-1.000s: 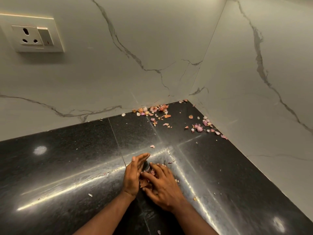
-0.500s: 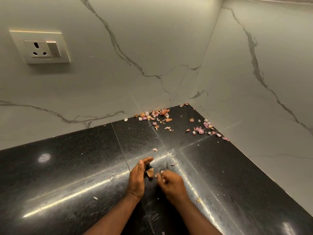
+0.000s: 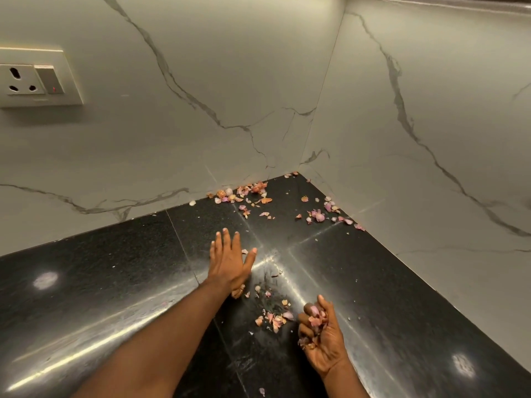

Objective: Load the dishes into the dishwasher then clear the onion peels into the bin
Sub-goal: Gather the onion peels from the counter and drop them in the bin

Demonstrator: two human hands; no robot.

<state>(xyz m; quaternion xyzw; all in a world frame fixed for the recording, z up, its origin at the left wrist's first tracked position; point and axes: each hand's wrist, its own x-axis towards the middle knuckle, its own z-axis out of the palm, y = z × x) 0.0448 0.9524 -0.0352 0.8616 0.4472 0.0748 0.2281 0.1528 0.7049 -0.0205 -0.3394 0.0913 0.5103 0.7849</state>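
Observation:
Pink and orange onion peels (image 3: 250, 193) lie scattered along the back wall, with another cluster of peels (image 3: 319, 215) by the right wall in the corner. A small heap of peels (image 3: 273, 318) sits on the black countertop (image 3: 115, 282) between my hands. My left hand (image 3: 230, 262) is flat with fingers straight and spread, reaching toward the corner, a peel at its heel. My right hand (image 3: 321, 337) is turned palm up, fingers curled round a handful of peels. No dishwasher, dishes or bin are in view.
Two marble walls meet at the corner (image 3: 298, 170) behind the peels. A wall socket with switch (image 3: 31, 79) is on the left wall, above the counter. A single peel (image 3: 262, 391) lies near the bottom edge.
My hands have separated: the left hand has stretched forward and opened flat, the right hand has pulled back and turned palm up with peels in it. Some peels dropped between them.

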